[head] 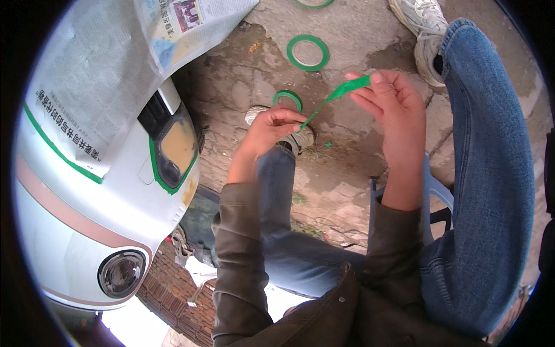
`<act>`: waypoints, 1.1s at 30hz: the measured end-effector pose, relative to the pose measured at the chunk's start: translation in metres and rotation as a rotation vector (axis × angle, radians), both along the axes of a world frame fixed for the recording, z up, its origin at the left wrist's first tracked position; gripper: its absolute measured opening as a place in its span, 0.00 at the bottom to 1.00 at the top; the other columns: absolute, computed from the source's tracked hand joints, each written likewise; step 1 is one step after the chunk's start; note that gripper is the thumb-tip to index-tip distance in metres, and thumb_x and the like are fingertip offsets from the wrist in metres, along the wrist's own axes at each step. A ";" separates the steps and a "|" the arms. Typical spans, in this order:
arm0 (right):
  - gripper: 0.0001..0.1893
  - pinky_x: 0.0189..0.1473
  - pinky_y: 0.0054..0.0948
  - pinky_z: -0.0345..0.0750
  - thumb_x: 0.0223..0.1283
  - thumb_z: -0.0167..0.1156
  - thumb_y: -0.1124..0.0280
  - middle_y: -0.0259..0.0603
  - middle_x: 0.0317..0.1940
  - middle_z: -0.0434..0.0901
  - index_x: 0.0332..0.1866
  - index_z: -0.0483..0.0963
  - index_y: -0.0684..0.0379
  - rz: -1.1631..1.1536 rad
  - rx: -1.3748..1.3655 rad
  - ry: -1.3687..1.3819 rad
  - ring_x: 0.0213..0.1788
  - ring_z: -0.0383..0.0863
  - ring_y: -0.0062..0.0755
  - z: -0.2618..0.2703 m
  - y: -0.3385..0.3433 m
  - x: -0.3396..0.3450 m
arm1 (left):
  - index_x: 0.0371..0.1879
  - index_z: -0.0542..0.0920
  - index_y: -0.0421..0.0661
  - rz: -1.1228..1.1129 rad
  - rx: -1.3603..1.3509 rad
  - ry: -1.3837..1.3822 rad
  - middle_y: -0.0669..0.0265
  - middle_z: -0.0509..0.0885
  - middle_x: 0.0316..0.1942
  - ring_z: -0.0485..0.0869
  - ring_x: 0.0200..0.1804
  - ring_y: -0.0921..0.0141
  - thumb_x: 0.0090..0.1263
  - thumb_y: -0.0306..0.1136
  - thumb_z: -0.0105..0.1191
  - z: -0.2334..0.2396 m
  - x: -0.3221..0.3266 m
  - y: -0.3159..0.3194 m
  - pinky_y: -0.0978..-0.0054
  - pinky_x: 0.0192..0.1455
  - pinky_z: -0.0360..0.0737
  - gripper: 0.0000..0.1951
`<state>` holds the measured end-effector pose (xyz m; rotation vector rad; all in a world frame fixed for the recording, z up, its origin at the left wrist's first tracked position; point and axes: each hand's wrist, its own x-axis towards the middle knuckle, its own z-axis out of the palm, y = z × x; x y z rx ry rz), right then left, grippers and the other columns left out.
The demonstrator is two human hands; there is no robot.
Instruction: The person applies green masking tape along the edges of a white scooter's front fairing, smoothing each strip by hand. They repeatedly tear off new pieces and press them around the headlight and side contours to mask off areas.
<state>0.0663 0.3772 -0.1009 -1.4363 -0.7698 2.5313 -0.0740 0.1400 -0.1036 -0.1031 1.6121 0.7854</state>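
A strip of green masking tape [344, 89] stretches between my two hands, twisted thin toward its lower end. My left hand [274, 128] pinches that thin end between thumb and fingers. The wider end is held by my right hand [388, 93], between thumb and forefinger. At the left, a white vehicle's bumper or front panel [121, 186] carries newspaper [99, 86] edged with green tape. More green tape [163, 184] borders a dark-framed recess with a tan, filler-like patch [177, 145]. My hands are apart from the panel.
Rolls of green tape lie on the cracked ground, one [326, 45] beyond my hands and another [299, 99] by my shoe [303, 138]. A round lamp [122, 272] sits low on the vehicle. My jeans-clad legs flank the work area; a blue plastic stool [427, 195] is beneath me.
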 end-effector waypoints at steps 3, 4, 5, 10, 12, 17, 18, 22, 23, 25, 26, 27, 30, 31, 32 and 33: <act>0.09 0.57 0.28 0.82 0.76 0.54 0.66 0.53 0.49 0.85 0.47 0.74 0.62 0.032 0.065 -0.021 0.51 0.86 0.31 -0.007 0.001 0.002 | 0.42 0.86 0.38 -0.137 -0.064 0.250 0.67 0.83 0.44 0.82 0.46 0.75 0.64 0.18 0.62 0.037 -0.007 -0.004 0.79 0.51 0.79 0.08; 0.09 0.57 0.29 0.82 0.76 0.54 0.67 0.53 0.49 0.85 0.47 0.74 0.62 0.060 0.081 0.011 0.52 0.85 0.32 -0.009 -0.002 0.001 | 0.42 0.86 0.37 -0.222 -0.114 0.351 0.66 0.82 0.46 0.81 0.47 0.75 0.65 0.18 0.62 0.056 -0.011 -0.006 0.79 0.51 0.78 0.08; 0.08 0.57 0.29 0.82 0.75 0.54 0.68 0.53 0.50 0.85 0.47 0.74 0.62 0.087 0.090 0.039 0.53 0.85 0.32 -0.013 -0.007 -0.001 | 0.41 0.86 0.36 -0.299 -0.168 0.445 0.64 0.81 0.47 0.81 0.48 0.74 0.65 0.18 0.62 0.076 -0.014 -0.007 0.78 0.50 0.78 0.07; 0.04 0.59 0.33 0.82 0.73 0.55 0.73 0.52 0.53 0.83 0.47 0.72 0.61 0.063 -0.055 0.248 0.59 0.82 0.35 -0.045 -0.074 -0.046 | 0.40 0.86 0.40 -0.335 -0.468 1.081 0.62 0.84 0.36 0.82 0.35 0.70 0.63 0.21 0.62 0.153 -0.011 -0.012 0.75 0.40 0.78 0.07; 0.05 0.59 0.35 0.83 0.72 0.56 0.74 0.50 0.54 0.82 0.48 0.71 0.59 0.048 -0.137 0.297 0.60 0.81 0.37 -0.059 -0.115 -0.082 | 0.41 0.87 0.42 -0.442 -0.531 1.276 0.61 0.84 0.35 0.81 0.33 0.67 0.64 0.21 0.62 0.168 -0.008 -0.016 0.73 0.37 0.77 0.08; 0.07 0.60 0.37 0.81 0.73 0.55 0.74 0.45 0.57 0.80 0.52 0.69 0.58 0.034 -0.205 0.307 0.60 0.80 0.36 -0.083 -0.223 -0.194 | 0.48 0.88 0.45 -0.567 -0.683 1.579 0.62 0.83 0.36 0.81 0.37 0.68 0.64 0.17 0.60 0.167 -0.012 -0.033 0.73 0.40 0.78 0.15; 0.07 0.61 0.38 0.80 0.74 0.54 0.74 0.46 0.57 0.80 0.52 0.67 0.58 0.032 -0.272 0.351 0.60 0.80 0.37 -0.086 -0.242 -0.210 | 0.46 0.87 0.41 -0.477 -0.679 1.597 0.62 0.84 0.37 0.81 0.38 0.67 0.61 0.15 0.60 0.162 -0.013 -0.038 0.72 0.41 0.78 0.14; 0.06 0.64 0.38 0.76 0.78 0.47 0.72 0.53 0.58 0.79 0.52 0.61 0.59 0.040 -0.497 0.446 0.61 0.80 0.42 -0.086 -0.309 -0.249 | 0.41 0.85 0.37 -0.489 -0.705 1.548 0.61 0.87 0.37 0.81 0.40 0.66 0.58 0.13 0.60 0.146 -0.025 -0.061 0.71 0.46 0.77 0.12; 0.06 0.64 0.38 0.76 0.78 0.47 0.72 0.54 0.58 0.79 0.52 0.60 0.60 0.035 -0.561 0.437 0.61 0.80 0.43 -0.086 -0.320 -0.255 | 0.41 0.85 0.37 -0.504 -0.710 1.560 0.61 0.87 0.37 0.80 0.40 0.66 0.58 0.13 0.60 0.145 -0.030 -0.065 0.71 0.46 0.77 0.12; 0.07 0.64 0.38 0.76 0.78 0.46 0.73 0.55 0.57 0.79 0.53 0.60 0.60 0.012 -0.600 0.451 0.60 0.81 0.43 -0.083 -0.337 -0.267 | 0.41 0.84 0.38 -0.513 -0.699 1.590 0.61 0.86 0.36 0.80 0.42 0.66 0.57 0.13 0.59 0.144 -0.039 -0.072 0.70 0.48 0.76 0.13; 0.07 0.64 0.38 0.76 0.78 0.47 0.73 0.54 0.56 0.80 0.53 0.60 0.61 -0.004 -0.620 0.445 0.60 0.81 0.43 -0.081 -0.343 -0.273 | 0.40 0.84 0.38 -0.526 -0.714 1.582 0.62 0.86 0.35 0.79 0.43 0.65 0.56 0.13 0.59 0.145 -0.043 -0.073 0.69 0.47 0.76 0.13; 0.07 0.64 0.38 0.76 0.78 0.47 0.73 0.54 0.56 0.80 0.53 0.60 0.61 -0.019 -0.635 0.440 0.59 0.81 0.42 -0.081 -0.348 -0.279 | 0.41 0.84 0.38 -0.538 -0.700 1.568 0.61 0.85 0.35 0.78 0.43 0.66 0.56 0.14 0.59 0.146 -0.048 -0.074 0.71 0.47 0.76 0.13; 0.05 0.62 0.34 0.77 0.78 0.47 0.74 0.49 0.52 0.81 0.52 0.62 0.61 0.006 -0.570 0.391 0.55 0.81 0.36 -0.083 -0.358 -0.290 | 0.40 0.85 0.36 -0.610 -0.734 1.533 0.60 0.84 0.35 0.79 0.42 0.66 0.58 0.15 0.58 0.150 -0.061 -0.069 0.70 0.44 0.77 0.11; 0.05 0.61 0.33 0.77 0.78 0.47 0.74 0.47 0.51 0.82 0.51 0.62 0.61 0.024 -0.554 0.366 0.54 0.81 0.33 -0.084 -0.363 -0.293 | 0.41 0.84 0.35 -0.657 -0.712 1.491 0.60 0.83 0.36 0.79 0.42 0.66 0.62 0.16 0.58 0.152 -0.065 -0.065 0.70 0.45 0.77 0.09; 0.05 0.61 0.33 0.77 0.78 0.48 0.74 0.47 0.50 0.82 0.51 0.62 0.61 0.050 -0.516 0.349 0.54 0.81 0.32 -0.086 -0.367 -0.296 | 0.42 0.83 0.34 -0.701 -0.689 1.451 0.59 0.83 0.37 0.80 0.43 0.67 0.65 0.18 0.58 0.154 -0.070 -0.062 0.71 0.46 0.77 0.08; 0.04 0.60 0.32 0.77 0.77 0.48 0.74 0.46 0.49 0.83 0.50 0.63 0.61 0.076 -0.499 0.326 0.53 0.81 0.31 -0.088 -0.373 -0.299 | 0.43 0.82 0.33 -0.744 -0.664 1.408 0.59 0.82 0.39 0.80 0.43 0.67 0.69 0.19 0.58 0.154 -0.074 -0.059 0.71 0.47 0.77 0.06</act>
